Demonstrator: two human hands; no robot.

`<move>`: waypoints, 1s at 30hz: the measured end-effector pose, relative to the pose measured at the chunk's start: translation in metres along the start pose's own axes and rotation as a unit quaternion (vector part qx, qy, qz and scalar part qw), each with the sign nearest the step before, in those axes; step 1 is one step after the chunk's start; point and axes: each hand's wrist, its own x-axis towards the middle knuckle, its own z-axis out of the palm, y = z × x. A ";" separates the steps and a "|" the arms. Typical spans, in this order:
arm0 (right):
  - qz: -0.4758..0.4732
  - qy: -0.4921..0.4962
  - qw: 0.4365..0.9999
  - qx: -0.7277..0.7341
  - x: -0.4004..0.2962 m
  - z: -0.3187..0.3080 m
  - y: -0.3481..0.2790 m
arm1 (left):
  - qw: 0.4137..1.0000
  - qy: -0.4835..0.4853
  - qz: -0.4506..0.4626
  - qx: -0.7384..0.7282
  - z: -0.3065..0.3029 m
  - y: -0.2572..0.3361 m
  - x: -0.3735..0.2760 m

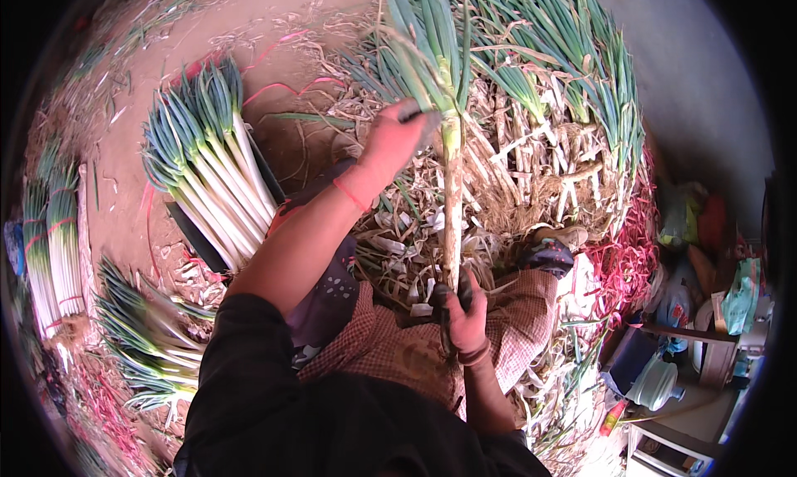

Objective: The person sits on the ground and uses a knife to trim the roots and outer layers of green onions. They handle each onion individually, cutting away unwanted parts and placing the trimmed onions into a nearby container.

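A long green onion (453, 197) stands nearly upright before me, its shaft still in brownish dry skin. My right hand (466, 318) grips its lower end near my lap; the roots are partly hidden. Up where the shaft splits into leaves, my left hand (405, 131) is closed on the outer leaves (414, 72), blurred by motion. Both hands seem to wear pinkish gloves with dark fingertips. Under the onion lies a litter of dry peeled skins (398, 246). A checked apron (405, 346) covers my lap.
Unpeeled green onions (560, 91) are heaped ahead and right. Peeled white-stemmed onions (218, 165) rest on a dark support at left, with another loose pile (155, 346) below. Tied bundles (62, 253) lie far left. Red plastic strips (622, 271) and a cluttered shelf (685, 352) are at right.
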 end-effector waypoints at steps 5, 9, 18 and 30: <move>0.060 0.006 0.990 0.125 0.046 -0.017 -0.028 | 0.864 -0.415 0.107 0.264 0.025 -0.015 -0.060; -0.048 0.166 0.966 -0.190 0.046 -0.045 0.024 | 0.763 -0.493 0.028 0.417 0.002 0.006 -0.041; -0.121 0.004 0.977 -0.175 0.013 -0.009 -0.002 | 0.933 -0.104 -0.156 -0.309 -0.022 -0.001 0.023; -0.369 0.087 0.875 -0.300 0.135 0.042 -0.056 | 0.915 -0.053 -0.058 -0.396 0.003 -0.007 0.014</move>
